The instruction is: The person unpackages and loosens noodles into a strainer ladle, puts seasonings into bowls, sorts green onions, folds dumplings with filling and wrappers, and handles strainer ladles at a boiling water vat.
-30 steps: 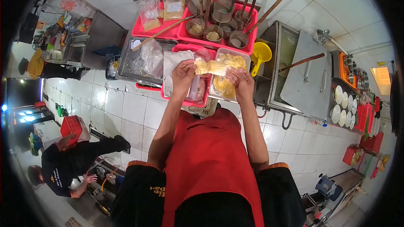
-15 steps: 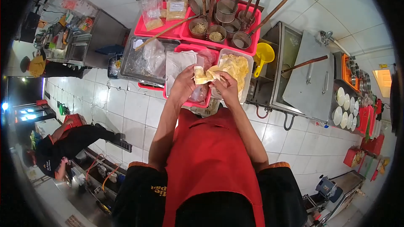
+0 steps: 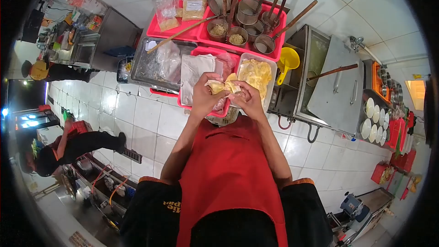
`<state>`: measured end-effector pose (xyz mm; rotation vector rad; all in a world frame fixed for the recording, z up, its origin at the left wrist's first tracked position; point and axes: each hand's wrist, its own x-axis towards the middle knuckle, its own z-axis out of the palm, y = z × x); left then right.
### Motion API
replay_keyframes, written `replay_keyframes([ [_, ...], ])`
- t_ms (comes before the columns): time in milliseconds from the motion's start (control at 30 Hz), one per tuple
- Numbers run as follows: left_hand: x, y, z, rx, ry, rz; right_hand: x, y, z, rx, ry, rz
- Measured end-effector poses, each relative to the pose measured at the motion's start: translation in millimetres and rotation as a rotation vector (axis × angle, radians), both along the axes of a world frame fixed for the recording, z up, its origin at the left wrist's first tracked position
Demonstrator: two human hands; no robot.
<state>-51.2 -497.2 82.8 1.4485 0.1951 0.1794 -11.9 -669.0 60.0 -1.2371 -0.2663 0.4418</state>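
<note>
My left hand [image 3: 203, 97] and my right hand [image 3: 248, 98] are closed on a pale yellow dumpling wrapper [image 3: 217, 87], which is creased and folded between their fingertips. They work above a pink-red basket [image 3: 186, 105]. White paper-like sheets [image 3: 195, 69] and a clear plastic bag [image 3: 227, 58] lie in that basket, partly behind my hands. Just beyond my right hand is a white tub [image 3: 273, 74] filled with yellow folded dumplings [image 3: 254, 74]. Whether filling sits inside the wrapper is hidden by my fingers.
Pink trays [image 3: 196, 33] at the back hold bags and long-handled noodle strainers [image 3: 238, 36]. A metal tray [image 3: 139, 71] with a plastic bag is at left. To the right are a yellow dipper [image 3: 288, 59] and a steel cooker [image 3: 336, 89]. Two people stand at far left.
The wrapper was held flatter and more spread; now it is folded up, with my fingers closer together around it. At lower left, a person's arm and body have shifted.
</note>
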Motion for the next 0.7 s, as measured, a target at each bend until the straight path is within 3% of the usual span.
replay_keyframes([
  [100,-0.7,-0.3,8.2,0.047,-0.009,-0.017,6.1,-5.5,-27.7,-0.188,-0.12,-0.032],
  [200,-1.6,3.1,14.8,0.023,0.039,-0.06,10.6,-11.0,-34.5,-0.178,0.061,-0.091],
  [433,-4.4,10.8,18.3,0.051,0.126,-0.133,11.6,-7.7,-13.7,-0.119,0.082,-0.16],
  [633,-7.4,14.2,17.4,-0.082,0.068,-0.226,10.1,-5.4,-20.1,-0.292,-0.303,-0.009],
  [700,-8.3,17.7,12.5,-0.052,0.061,-0.213,11.8,-5.7,-32.6,-0.096,0.047,0.014],
])
